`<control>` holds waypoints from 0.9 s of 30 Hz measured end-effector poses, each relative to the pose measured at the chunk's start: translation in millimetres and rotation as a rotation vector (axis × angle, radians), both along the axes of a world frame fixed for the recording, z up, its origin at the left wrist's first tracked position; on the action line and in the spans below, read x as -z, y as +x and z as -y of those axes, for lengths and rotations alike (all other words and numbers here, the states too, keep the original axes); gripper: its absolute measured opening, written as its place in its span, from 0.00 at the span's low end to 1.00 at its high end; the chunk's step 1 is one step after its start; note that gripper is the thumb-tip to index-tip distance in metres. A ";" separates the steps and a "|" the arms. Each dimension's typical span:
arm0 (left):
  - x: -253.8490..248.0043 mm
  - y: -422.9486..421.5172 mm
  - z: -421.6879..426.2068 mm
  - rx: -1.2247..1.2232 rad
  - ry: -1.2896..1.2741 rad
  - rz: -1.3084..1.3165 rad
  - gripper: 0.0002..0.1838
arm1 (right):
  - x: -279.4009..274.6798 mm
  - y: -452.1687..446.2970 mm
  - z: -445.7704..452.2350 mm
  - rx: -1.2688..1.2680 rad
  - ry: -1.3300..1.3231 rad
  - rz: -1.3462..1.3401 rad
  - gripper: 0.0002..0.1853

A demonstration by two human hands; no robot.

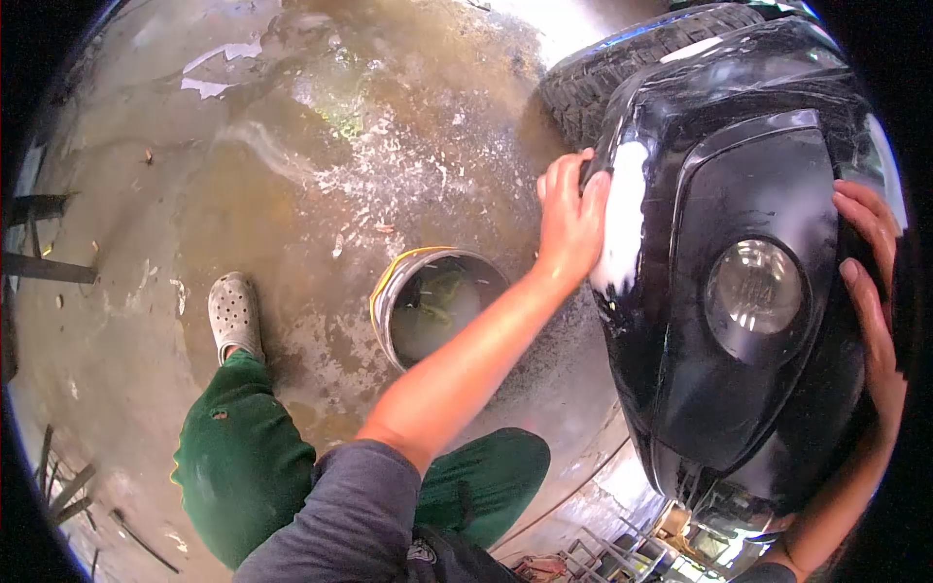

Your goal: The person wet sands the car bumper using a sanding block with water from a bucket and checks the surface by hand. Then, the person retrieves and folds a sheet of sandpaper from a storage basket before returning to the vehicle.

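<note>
Two open hands flank a black bumper [758,408].
The bumper lies between them, its long axis running lengthwise up and down the view, with the round lamp [756,287] nearer the right hand [870,262]. That hand lies on the right side, thumb and fingers parted; the left hand [573,219], open, touches the left edge, just below the tyre [583,97]. A bucket [384,321] stands on the floor [292,223] beside the left forearm.
</note>
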State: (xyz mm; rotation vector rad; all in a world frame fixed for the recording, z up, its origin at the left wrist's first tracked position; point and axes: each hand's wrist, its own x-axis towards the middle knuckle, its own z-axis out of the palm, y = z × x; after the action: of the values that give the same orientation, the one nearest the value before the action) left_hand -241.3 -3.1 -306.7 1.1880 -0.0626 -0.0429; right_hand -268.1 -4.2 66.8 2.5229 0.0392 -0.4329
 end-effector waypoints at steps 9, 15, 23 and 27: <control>-2.3 -3.8 2.6 -0.049 0.015 0.160 0.24 | 8.9 -3.2 -2.3 0.019 -0.037 0.059 0.21; 5.4 -67.3 0.4 -0.166 0.100 0.212 0.23 | 4.5 1.7 0.5 0.001 -0.009 0.001 0.21; -11.3 40.7 -2.1 0.098 0.069 0.255 0.22 | 9.4 2.9 -2.4 -0.006 -0.049 0.010 0.21; 12.4 -48.0 -17.7 -0.007 0.169 0.326 0.26 | 9.9 4.6 -7.8 0.014 -0.057 0.008 0.21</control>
State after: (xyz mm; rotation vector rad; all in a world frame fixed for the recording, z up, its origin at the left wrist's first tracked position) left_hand -289.3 14.6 -319.0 1.3550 -0.3473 0.1550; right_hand -263.5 3.6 56.9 2.4697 0.0056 -0.4232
